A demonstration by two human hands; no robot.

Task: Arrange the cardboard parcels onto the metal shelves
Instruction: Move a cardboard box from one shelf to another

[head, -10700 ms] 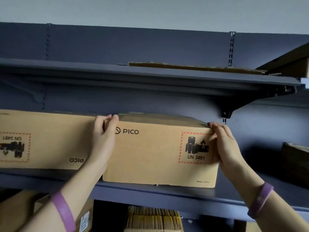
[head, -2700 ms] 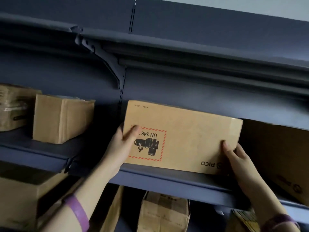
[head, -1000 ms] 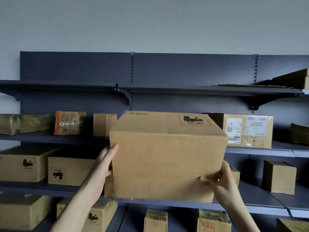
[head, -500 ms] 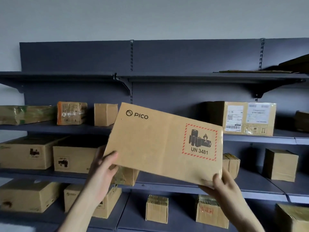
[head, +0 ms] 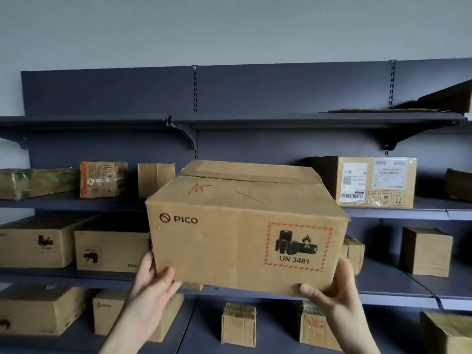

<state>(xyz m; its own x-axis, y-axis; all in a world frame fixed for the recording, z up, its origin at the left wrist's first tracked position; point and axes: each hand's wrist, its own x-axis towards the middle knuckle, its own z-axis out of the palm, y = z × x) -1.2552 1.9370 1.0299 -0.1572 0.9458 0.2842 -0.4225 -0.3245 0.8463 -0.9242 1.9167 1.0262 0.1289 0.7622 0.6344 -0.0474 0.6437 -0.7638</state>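
Before metal shelves (head: 281, 122), left hand (head: 150, 290) and right hand (head: 334, 295) grip the parcel (head: 242, 238) underneath.

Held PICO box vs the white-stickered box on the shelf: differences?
The PICO box is held in the air by the left hand and right hand; the stickered box sits on a shelf. The PICO box bears a printed red-bordered battery mark; the stickered box has white labels. Both are brown cardboard.

Upright taped PICO parcel (head: 245, 233), midair

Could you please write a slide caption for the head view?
Left hand and right hand hold a PICO box before metal shelves stocked with parcels.
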